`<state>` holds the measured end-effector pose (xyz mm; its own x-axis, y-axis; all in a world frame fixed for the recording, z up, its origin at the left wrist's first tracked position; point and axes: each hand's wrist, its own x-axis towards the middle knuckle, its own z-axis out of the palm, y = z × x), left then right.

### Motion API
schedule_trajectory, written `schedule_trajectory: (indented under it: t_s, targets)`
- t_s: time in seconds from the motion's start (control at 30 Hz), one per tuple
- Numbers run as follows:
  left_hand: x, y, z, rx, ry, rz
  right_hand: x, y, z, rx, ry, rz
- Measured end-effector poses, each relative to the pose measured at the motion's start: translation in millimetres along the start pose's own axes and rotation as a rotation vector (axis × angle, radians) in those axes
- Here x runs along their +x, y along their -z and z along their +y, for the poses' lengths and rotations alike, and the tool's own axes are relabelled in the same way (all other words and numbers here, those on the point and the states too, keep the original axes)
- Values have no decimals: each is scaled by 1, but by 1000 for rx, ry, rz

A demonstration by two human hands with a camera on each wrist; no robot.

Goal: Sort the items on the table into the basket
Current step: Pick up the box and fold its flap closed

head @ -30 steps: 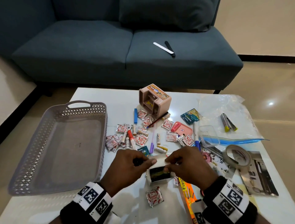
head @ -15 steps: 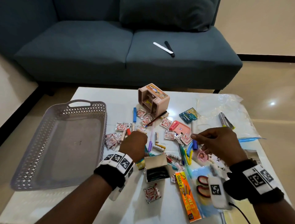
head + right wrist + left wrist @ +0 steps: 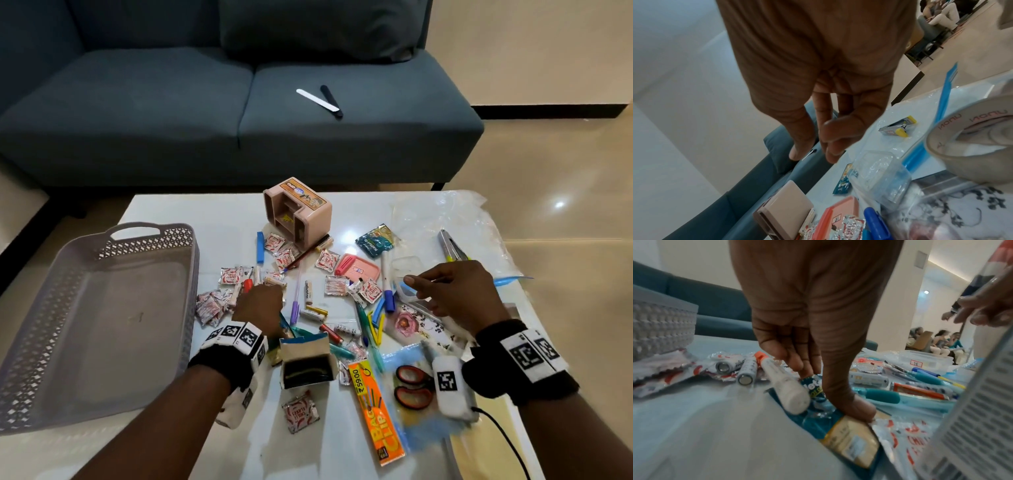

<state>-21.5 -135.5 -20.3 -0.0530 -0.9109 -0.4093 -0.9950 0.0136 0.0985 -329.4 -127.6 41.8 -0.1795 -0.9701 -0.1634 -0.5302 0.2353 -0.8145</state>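
Note:
The grey basket (image 3: 137, 229) stands on the left of the white table (image 3: 164, 212). My left hand (image 3: 263, 295) reaches down into the pile of small items. In the left wrist view its fingers and thumb (image 3: 830, 391) pinch a teal sachet (image 3: 816, 423) that lies on the table, beside a white marker with an orange cap (image 3: 781, 379). My right hand (image 3: 424, 284) hovers over the right of the pile, fingers loosely bent (image 3: 812, 152), holding nothing. A small open carton (image 3: 306, 363) lies near me between my arms.
Chilli sachets (image 3: 209, 306), batteries, pens and markers litter the table's middle. A pink organiser (image 3: 298, 212) stands at the back, a clear box (image 3: 406, 267) lies under my right hand. Scissors (image 3: 412, 383), an orange bag-clip pack (image 3: 375, 411) and a tape roll (image 3: 970, 146) lie nearby. A sofa (image 3: 239, 120) stands behind.
Both hands have let go of the small carton. My left hand went forward and down onto the pile; my right hand swung out to the right above the clear box.

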Motion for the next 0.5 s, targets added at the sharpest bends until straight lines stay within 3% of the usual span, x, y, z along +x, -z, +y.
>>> schedule_trajectory:
  t_s: [0.17,0.5]
  targets:
    - [-2,8,-1,-199,27,29,2,-1,5,11,-58,-10]
    - [-10,53,-37,-520,64,376,28,-19,1,-141,-83,53]
